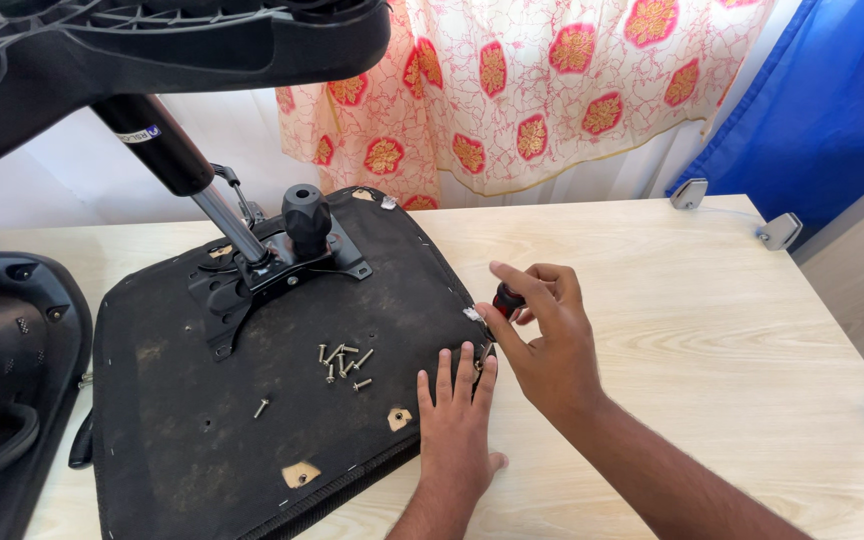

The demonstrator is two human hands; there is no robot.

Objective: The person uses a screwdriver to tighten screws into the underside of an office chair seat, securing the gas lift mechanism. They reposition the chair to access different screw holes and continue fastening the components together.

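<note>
An upturned black office-chair seat [192, 420] lies on a light wooden table [712, 330], its metal mechanism plate [262, 270] and gas cylinder [167, 150] facing up. Several loose screws [344, 362] lie on the seat's underside. My left hand [457, 420] rests flat on the seat's right edge, fingers spread. My right hand [542, 335] is just beside it, closed round a small black-and-red screwdriver handle [507, 298] held upright at the seat's edge. The tool's tip is hidden behind my fingers.
The chair's star base [152, 45] hangs over the top left. A black chair back [7, 370] lies at the left table edge. A patterned curtain [532, 90] and blue cloth [822, 100] hang behind. Metal clamps [780, 230] sit at the far right corner.
</note>
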